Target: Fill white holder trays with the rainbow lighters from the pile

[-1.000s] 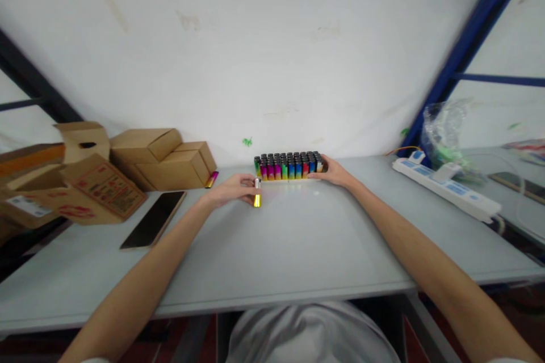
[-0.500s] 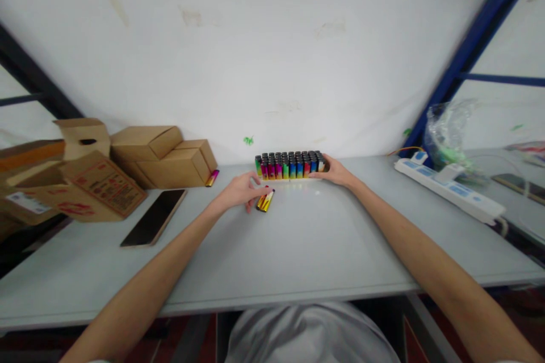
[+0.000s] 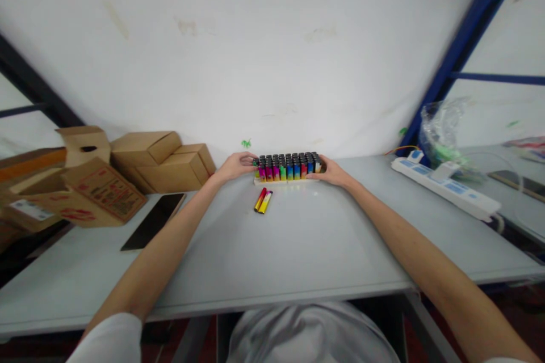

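A tray of several colourful lighters (image 3: pixel 288 168) with black tops stands at the far middle of the grey table (image 3: pixel 298 244), against the white wall. My left hand (image 3: pixel 237 165) grips the tray's left end. My right hand (image 3: pixel 331 170) holds its right end. Two loose lighters (image 3: pixel 263 201), yellow and red, lie side by side on the table just in front of the tray, with neither hand touching them.
Brown cardboard boxes (image 3: pixel 162 160) are stacked at the back left, with more boxes (image 3: pixel 80 187) at the far left. A dark phone (image 3: pixel 154 220) lies flat near them. A white power strip (image 3: pixel 445 189) and a clear plastic bag (image 3: pixel 445 130) sit at the right.
My left hand set a lighter down beside another on the table, let go, and moved back to the tray's left end. My right hand stayed on the tray.
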The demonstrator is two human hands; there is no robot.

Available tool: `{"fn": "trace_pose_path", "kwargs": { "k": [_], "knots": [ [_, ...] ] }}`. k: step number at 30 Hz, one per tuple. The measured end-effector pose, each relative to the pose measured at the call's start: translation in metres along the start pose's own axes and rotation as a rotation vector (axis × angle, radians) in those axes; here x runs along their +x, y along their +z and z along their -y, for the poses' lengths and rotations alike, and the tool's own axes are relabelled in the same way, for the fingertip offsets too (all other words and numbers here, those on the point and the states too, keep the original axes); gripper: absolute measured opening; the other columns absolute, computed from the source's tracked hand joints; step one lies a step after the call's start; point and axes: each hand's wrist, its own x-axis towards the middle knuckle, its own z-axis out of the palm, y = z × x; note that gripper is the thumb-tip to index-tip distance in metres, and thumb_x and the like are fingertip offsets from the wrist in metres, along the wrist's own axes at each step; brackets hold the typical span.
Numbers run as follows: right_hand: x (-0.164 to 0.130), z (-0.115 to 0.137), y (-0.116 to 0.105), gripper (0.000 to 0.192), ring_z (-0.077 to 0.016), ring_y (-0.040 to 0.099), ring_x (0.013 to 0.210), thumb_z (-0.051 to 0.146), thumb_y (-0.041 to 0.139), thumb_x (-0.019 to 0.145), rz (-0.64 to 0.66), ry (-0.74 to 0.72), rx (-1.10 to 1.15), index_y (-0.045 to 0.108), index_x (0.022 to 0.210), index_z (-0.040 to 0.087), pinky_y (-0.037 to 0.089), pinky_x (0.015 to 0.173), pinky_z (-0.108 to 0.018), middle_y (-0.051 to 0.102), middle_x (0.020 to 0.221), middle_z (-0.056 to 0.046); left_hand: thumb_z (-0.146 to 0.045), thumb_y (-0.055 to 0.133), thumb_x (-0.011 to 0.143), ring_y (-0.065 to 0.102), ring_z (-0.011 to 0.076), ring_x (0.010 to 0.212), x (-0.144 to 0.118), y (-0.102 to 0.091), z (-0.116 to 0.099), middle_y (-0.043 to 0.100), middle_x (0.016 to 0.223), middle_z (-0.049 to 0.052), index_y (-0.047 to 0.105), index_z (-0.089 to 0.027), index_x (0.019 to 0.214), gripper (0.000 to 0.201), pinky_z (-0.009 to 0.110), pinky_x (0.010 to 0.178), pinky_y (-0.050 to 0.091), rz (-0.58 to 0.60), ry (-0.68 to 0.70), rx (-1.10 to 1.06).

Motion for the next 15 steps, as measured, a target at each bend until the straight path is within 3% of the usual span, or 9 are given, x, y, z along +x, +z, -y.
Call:
{"fn": "trace_pose_path", "kwargs": {
  "k": [9, 15],
  "knots": [
    [0.000, 0.002, 0.000, 0.076, -0.0295, 0.066, 0.116, 0.047, 0.090, 0.068, -0.002, -0.012, 0.015, 0.060, 0.133, 0.019, 0.051, 0.106, -0.047, 0.069, 0.130, -0.011, -0.049, 0.093, 0.051, 0.074, 0.0295, 0.090, 0.000, 0.001, -0.003, 0.079, 0.091, 0.011, 0.077, -0.013, 0.097, 0.060, 0.050, 0.099, 0.055, -0.076, -0.024, 0.001],
    [0.000, 0.001, 0.001, 0.077, -0.0290, 0.067, 0.112, 0.048, 0.090, 0.067, -0.011, 0.016, 0.010, 0.060, 0.132, 0.019, 0.055, 0.102, -0.046, 0.070, 0.126, -0.010, -0.055, 0.093, 0.052, 0.072, 0.0334, 0.103, -0.007, -0.011, -0.019, 0.079, 0.102, 0.014, 0.077, -0.012, 0.105, 0.070, 0.049, 0.101, 0.054, -0.242, 0.022, 0.042]
  ]
}}
